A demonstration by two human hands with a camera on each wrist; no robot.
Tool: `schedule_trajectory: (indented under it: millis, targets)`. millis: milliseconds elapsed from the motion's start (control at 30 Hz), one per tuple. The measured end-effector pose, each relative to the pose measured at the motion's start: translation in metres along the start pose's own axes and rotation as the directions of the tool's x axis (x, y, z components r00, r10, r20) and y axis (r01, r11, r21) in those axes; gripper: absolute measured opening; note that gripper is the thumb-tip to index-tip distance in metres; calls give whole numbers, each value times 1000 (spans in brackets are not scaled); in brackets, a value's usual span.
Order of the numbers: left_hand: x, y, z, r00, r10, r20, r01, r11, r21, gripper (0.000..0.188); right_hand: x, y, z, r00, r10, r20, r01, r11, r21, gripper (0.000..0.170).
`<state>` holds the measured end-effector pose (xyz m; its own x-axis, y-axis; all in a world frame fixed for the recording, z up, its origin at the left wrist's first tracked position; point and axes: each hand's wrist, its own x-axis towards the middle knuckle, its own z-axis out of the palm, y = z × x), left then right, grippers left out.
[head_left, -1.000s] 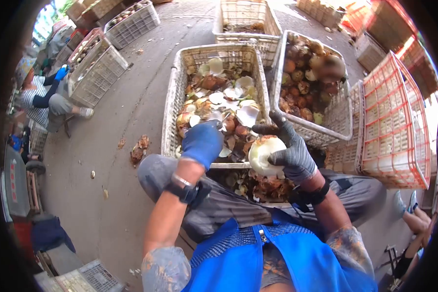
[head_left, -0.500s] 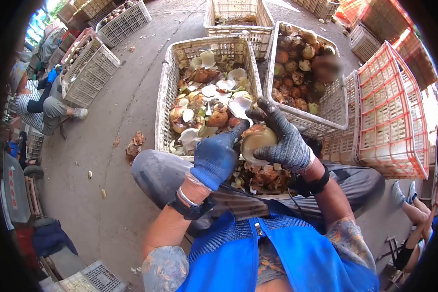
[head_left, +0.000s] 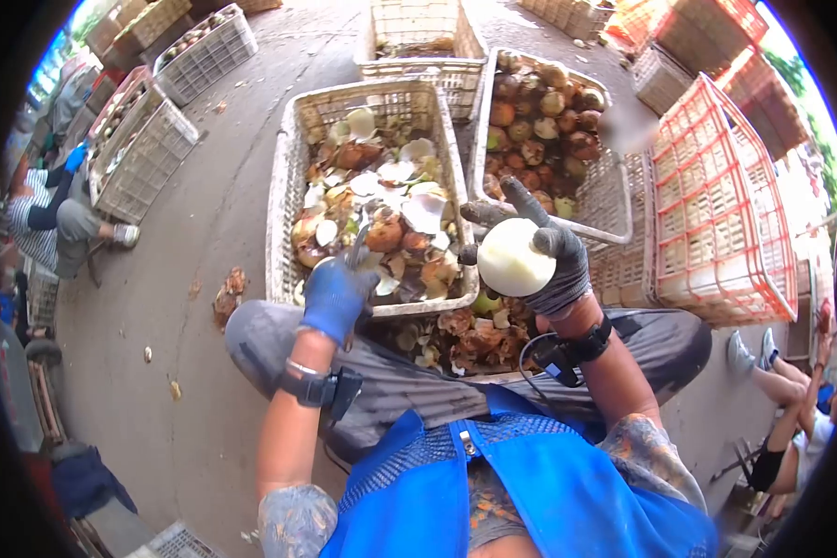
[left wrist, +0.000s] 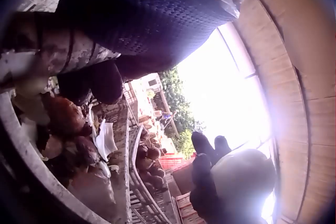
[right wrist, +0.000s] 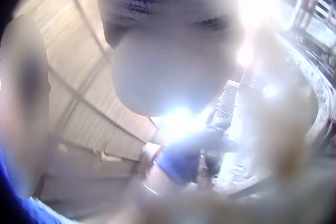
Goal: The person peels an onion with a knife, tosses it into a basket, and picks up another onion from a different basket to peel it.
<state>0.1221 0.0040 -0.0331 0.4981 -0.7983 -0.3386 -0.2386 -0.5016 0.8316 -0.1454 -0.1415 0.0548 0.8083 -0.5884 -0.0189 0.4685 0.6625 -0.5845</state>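
In the head view my blue-gloved left hand [head_left: 338,296] grips a knife, its narrow blade [head_left: 358,244] pointing up over the crate of peelings [head_left: 282,200]. The left wrist view shows the knife's ridged handle [left wrist: 65,53] in the curled fingers. My right hand [head_left: 560,270], in a dark grey glove, holds a peeled white onion [head_left: 514,259] against the palm, thumb and fingers around it. The onion is apart from the knife, to its right. Glare blurs the onion [right wrist: 168,71] in the right wrist view.
A crate of unpeeled onions [head_left: 541,130] stands behind my right hand. To the right are red-corded crates [head_left: 725,205]. More brown peelings [head_left: 479,339] lie between my knees. At left, another person [head_left: 60,219] sits beside crates. A skin clump [head_left: 229,296] lies on the floor.
The left hand with the knife came to the onion, then drew away to the left. The onion has turned in the right hand; its brown patch no longer shows, and its visible side is white.
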Motion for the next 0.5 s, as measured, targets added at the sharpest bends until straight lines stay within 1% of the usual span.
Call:
schedule_trajectory:
  millis: [67,100,133,167,200,233,267,300,333,367,400,433,467,500]
  targets:
    - [-2,-21,4,982,186,9,-182,951,251,49,-5,-5,1,997,-4,-75,16,988,157,74]
    - [-13,-12,1,941,339,22,-316,850,421,51,-9,-8,-10,997,-6,-74,17,987,160,72]
    - [-20,1,2,862,502,67,-448,695,561,52,-15,-13,-11,989,-63,-137,71,996,52,73]
    - [-13,-13,1,872,484,76,-441,706,554,53,-20,-18,-22,952,-169,-253,146,984,-106,74]
    - [-3,-23,5,880,465,91,-435,715,548,53,-26,-30,-32,889,-288,-357,201,944,-262,75]
    - [-11,3,6,972,231,44,-232,914,332,53,-31,-59,-30,901,-239,-363,206,970,-127,74]
    - [-23,22,1,996,-48,70,40,993,112,54,-33,-87,-24,864,-367,-344,387,922,-11,70]
    - [-9,-11,2,994,88,70,-102,972,212,54,-41,-124,-4,865,-455,-211,477,877,62,69]
    - [8,-47,1,973,221,69,-231,924,305,55,-48,-158,11,843,-534,-69,538,830,148,68]
    - [13,-57,4,967,240,83,-254,918,304,55,-50,-180,11,785,-619,-33,617,776,132,66]
    - [16,-58,4,975,215,56,-221,923,315,55,-51,-197,12,719,-694,10,688,715,124,65]
    - [22,-61,5,982,187,23,-184,928,324,55,-46,-202,-12,716,-697,41,698,716,0,58]
    - [24,-58,5,980,198,25,-195,926,324,55,-39,-190,-22,747,-660,-82,658,751,-54,48]
    - [19,-53,5,980,199,32,-199,937,288,54,-34,-173,-32,785,-582,-210,570,813,-124,39]
